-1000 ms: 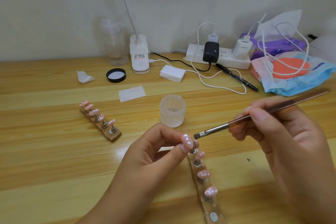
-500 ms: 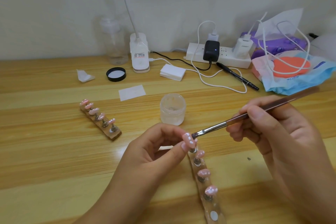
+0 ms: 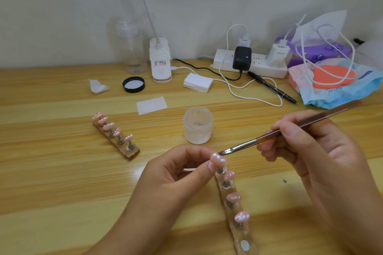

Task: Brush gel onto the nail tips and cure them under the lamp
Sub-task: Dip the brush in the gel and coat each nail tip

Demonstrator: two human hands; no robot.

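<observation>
My left hand [image 3: 178,174] pinches a pink nail tip [image 3: 217,159] on its small metal stand, at the far end of a wooden holder strip [image 3: 238,232] that carries three more pink tips. My right hand [image 3: 315,151] grips a thin brush [image 3: 290,130] like a pen; its flat bristles touch the top edge of the held tip. A second holder strip [image 3: 116,136] with several pink tips lies to the left on the table. An open clear gel jar [image 3: 198,125] stands just behind my hands. The white lamp base [image 3: 160,62] with its thin neck stands at the back.
At the back of the wooden table [image 3: 51,172] are a clear pump bottle [image 3: 132,47], a black jar lid [image 3: 133,84], white pads [image 3: 198,82], a paper slip [image 3: 151,105], a power strip [image 3: 248,62] with chargers and cables, a black pen [image 3: 271,87] and tissue packs [image 3: 331,80].
The brush tip moved left and down until it met the nail tip held in my left hand. My left hand stayed almost still.
</observation>
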